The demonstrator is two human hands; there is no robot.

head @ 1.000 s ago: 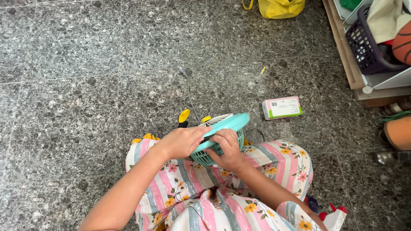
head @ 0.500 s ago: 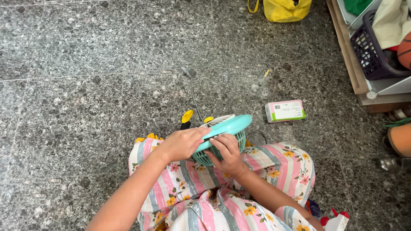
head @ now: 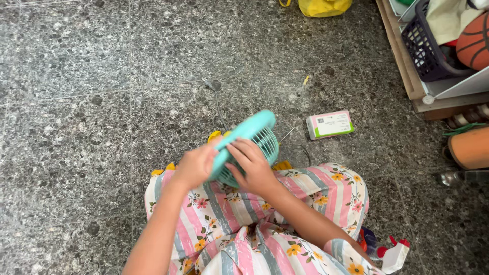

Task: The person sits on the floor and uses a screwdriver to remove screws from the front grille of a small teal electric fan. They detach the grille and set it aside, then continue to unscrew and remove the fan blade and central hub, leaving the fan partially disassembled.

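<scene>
Grey speckled stone floor (head: 91, 102) fills the frame. Lower centre: striped floral garment (head: 305, 203) over the seated person's lap. Upper right: wooden shelf (head: 402, 56) holding a dark basket (head: 425, 51) and a basketball (head: 473, 43). Centre: small teal fan (head: 249, 140), tilted on edge above the lap. Left hand (head: 196, 165), grip closed on the fan's rim; right hand (head: 252, 168), fingers (head: 239, 153) pressed on the grille, grip closed on the fan. Right of centre: pink-and-green box (head: 330, 124) on the floor. Top edge: yellow bag (head: 323, 7).

Speckled grey stone floor (head: 91, 61), perhaps granite.
</scene>
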